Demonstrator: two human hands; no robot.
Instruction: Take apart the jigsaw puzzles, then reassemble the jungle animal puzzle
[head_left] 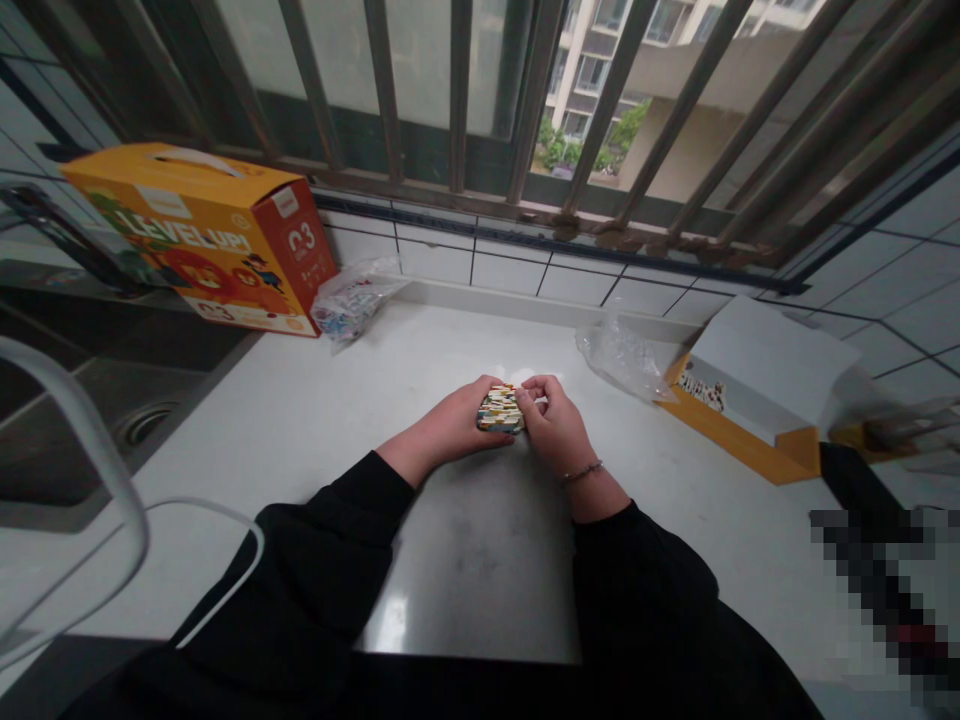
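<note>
A small block of thin, layered cardboard pieces [498, 412], most likely jigsaw puzzle pieces, is held between my hands above the white counter. My left hand [459, 418] wraps round its left side, thumb along the near edge. At the right end, my right hand [553, 415] has its thumb and curled fingers pinched against the stack. Whether a single piece is between those right fingertips is too small to tell. White edges with spots of yellow, red and green show on the stack.
An orange "LEVEL UP!" box [202, 240] stands back left, beside a plastic bag of small pieces [356, 300]. At right lie crumpled clear plastic [622, 355] and an open orange-white box [750, 440] with pieces inside. A sink [97, 420] and white cable [112, 470] are left.
</note>
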